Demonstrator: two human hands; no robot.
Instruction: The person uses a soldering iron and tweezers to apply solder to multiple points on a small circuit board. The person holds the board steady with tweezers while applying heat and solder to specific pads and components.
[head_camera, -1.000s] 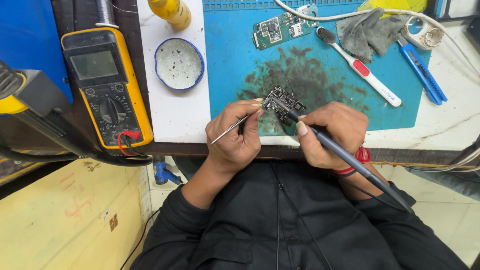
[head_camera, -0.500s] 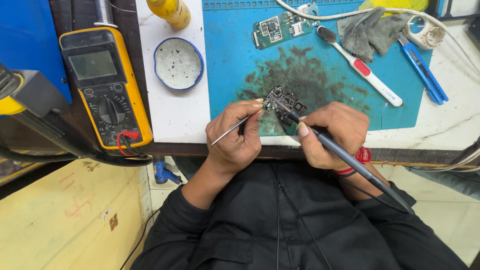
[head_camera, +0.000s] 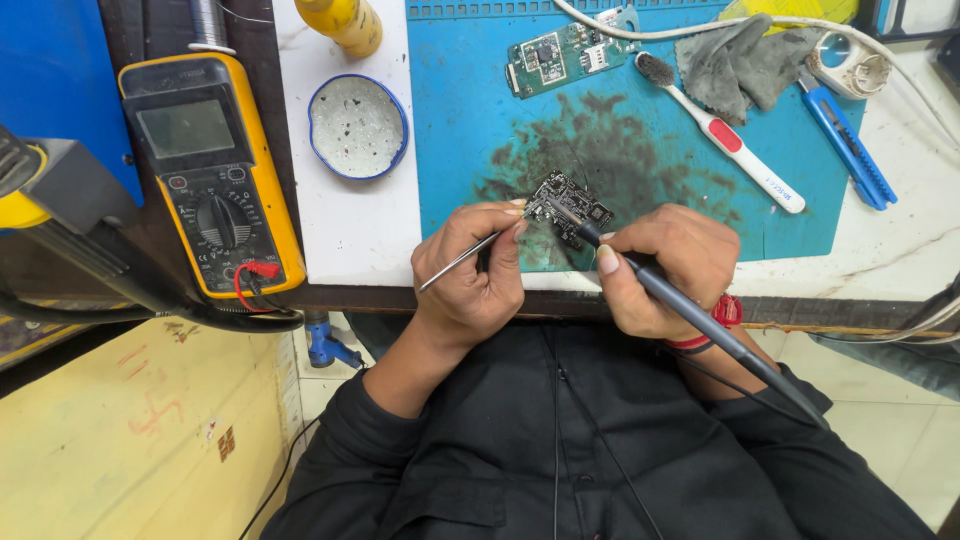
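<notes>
Hands: While the left hand (head_camera: 475, 275) pinches thin tweezers (head_camera: 462, 259), the right hand (head_camera: 665, 262) has its grip pressed around a dark soldering iron (head_camera: 700, 320).
Board: a small dark circuit board (head_camera: 572, 205) lies on the blue mat (head_camera: 470, 120), both tool tips touching it.
Progress: seemingly mid-job; board not yet released.
Farther: white dish (head_camera: 357, 125), yellow multimeter (head_camera: 205, 170), green board (head_camera: 558, 55), toothbrush (head_camera: 715, 130) on the counter (head_camera: 345, 230).
</notes>
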